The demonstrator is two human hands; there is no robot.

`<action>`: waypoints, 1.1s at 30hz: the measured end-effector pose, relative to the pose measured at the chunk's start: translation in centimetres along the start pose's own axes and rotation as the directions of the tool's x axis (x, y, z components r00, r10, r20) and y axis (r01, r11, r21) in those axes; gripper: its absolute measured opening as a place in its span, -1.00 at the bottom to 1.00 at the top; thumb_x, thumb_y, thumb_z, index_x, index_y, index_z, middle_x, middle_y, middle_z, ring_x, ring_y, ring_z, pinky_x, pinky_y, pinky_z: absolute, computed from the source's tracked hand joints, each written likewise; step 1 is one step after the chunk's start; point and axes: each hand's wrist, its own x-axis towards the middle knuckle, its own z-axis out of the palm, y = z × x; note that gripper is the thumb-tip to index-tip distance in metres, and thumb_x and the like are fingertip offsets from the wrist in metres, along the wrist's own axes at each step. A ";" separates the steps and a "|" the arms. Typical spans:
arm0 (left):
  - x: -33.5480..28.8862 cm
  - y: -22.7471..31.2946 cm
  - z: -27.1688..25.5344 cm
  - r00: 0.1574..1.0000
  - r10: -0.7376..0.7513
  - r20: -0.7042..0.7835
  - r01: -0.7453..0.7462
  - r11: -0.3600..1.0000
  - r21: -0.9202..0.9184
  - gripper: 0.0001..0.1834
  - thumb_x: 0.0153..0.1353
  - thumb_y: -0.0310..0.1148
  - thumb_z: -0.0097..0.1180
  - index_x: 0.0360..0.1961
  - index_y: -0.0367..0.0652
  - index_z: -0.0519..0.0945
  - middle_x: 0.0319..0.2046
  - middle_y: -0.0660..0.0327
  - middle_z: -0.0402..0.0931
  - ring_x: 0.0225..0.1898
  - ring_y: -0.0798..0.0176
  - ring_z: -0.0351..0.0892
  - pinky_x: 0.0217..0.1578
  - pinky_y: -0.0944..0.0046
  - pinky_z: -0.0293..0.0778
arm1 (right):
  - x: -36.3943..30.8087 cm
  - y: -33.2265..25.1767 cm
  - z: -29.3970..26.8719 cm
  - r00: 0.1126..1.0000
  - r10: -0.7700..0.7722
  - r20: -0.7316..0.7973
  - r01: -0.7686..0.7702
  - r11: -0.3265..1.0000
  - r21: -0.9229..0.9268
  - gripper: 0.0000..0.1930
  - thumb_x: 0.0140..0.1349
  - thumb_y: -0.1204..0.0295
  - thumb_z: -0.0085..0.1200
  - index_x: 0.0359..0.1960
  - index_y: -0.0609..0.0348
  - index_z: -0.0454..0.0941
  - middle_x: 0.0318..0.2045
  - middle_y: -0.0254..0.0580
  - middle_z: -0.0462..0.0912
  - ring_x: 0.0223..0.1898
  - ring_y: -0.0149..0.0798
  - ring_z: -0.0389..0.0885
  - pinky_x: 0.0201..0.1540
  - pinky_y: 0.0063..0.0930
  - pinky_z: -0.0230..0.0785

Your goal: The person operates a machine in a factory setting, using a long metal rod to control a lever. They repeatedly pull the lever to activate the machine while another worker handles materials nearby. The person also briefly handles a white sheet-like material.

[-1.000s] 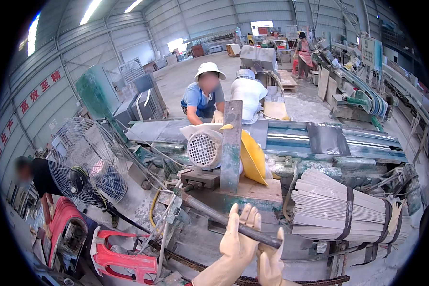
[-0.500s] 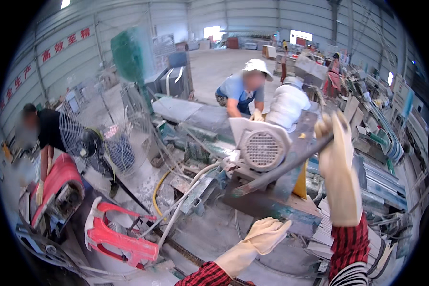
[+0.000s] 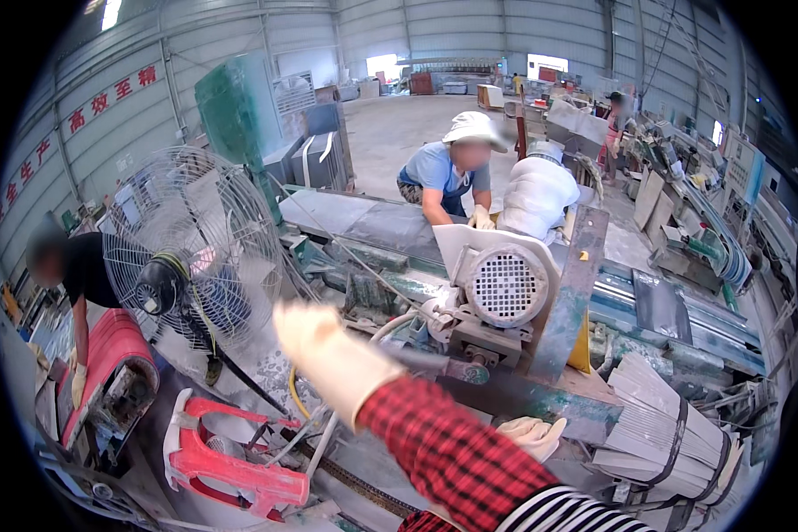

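Note:
My right forearm, in a red-and-black checked sleeve, crosses toward the left. My right hand (image 3: 315, 341), in a cream rubber glove, is closed and blurred. A long grey lever (image 3: 426, 360) runs behind that glove, in line with the fist; the grip itself is hidden. The lever's greenish end (image 3: 468, 372) sits below a grey motor (image 3: 507, 284) with a grid cover. My left hand (image 3: 534, 434), gloved too, shows beyond the right forearm, fingers stretched and apparently holding nothing. It is near the edge of a greenish metal beam (image 3: 559, 410).
A large wire fan (image 3: 186, 257) stands left, above a red plastic stool (image 3: 230, 461). Strapped pale strips (image 3: 656, 417) lie right. Across the machine bends a person in a white hat (image 3: 452, 173); another person (image 3: 89, 266) leans over a red curved cover (image 3: 115, 355). Hoses trail below the machine.
My right hand has swung from the right of the motor far to the left, and the lever has turned with it. My left hand has shifted right and is now partly behind my right forearm.

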 end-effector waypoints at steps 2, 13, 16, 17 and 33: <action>0.3 -0.1 -0.1 0.999 0.031 -0.037 -0.031 0.999 -0.005 -0.57 0.19 -0.33 0.16 0.11 -0.17 0.55 -0.24 0.21 0.64 -0.19 0.14 0.65 -0.18 0.16 0.57 | -5.3 -1.8 8.6 0.971 -0.099 0.220 0.083 0.993 0.078 -0.79 0.24 0.39 -0.01 -0.35 0.05 0.72 -0.22 -0.06 0.75 -0.19 -0.08 0.76 -0.11 -0.19 0.58; -1.3 2.7 0.1 0.924 0.010 -0.383 0.057 0.985 0.163 -0.62 0.16 -0.36 0.22 0.03 -0.17 0.57 -0.06 0.10 0.59 -0.04 -0.02 0.57 0.02 0.00 0.47 | -27.7 -3.7 4.9 0.489 -0.554 0.674 0.771 0.635 -0.037 -0.82 0.10 0.25 0.13 -0.48 -0.06 0.76 -0.47 -0.28 0.76 -0.41 -0.18 0.74 -0.56 -0.21 0.36; -10.8 4.8 4.1 0.922 -0.100 -0.373 0.180 0.966 0.185 -0.67 0.29 -0.30 0.17 0.04 -0.17 0.59 0.06 0.09 0.55 0.04 -0.02 0.55 0.08 -0.02 0.47 | -34.3 -2.3 0.9 0.559 -0.588 0.585 0.768 0.633 -0.098 -0.78 0.20 0.25 0.05 -0.34 -0.04 0.76 -0.38 -0.31 0.74 -0.27 -0.23 0.68 -0.09 -0.09 0.37; -11.2 5.6 6.6 0.945 -0.212 -0.249 0.198 0.977 -0.079 -0.65 0.33 -0.27 0.12 0.08 -0.19 0.57 0.06 0.09 0.55 0.03 0.04 0.56 0.07 0.02 0.48 | -37.9 1.6 -0.4 0.657 -0.520 0.546 0.680 0.721 -0.131 -0.76 0.24 0.25 0.03 -0.39 -0.04 0.75 -0.43 -0.32 0.72 -0.28 -0.23 0.66 0.03 -0.07 0.28; -5.3 8.4 -1.1 0.675 -0.606 0.422 0.510 -0.031 -0.860 -0.42 0.45 -0.11 0.02 0.28 -0.37 0.35 0.06 0.05 0.57 -0.01 0.21 0.61 0.03 0.21 0.58 | -52.6 8.4 -3.1 0.873 0.263 -0.412 -0.143 0.944 0.298 -0.67 0.28 0.46 0.07 0.03 0.38 0.47 0.05 0.12 0.54 0.14 0.03 0.51 0.30 -0.25 0.32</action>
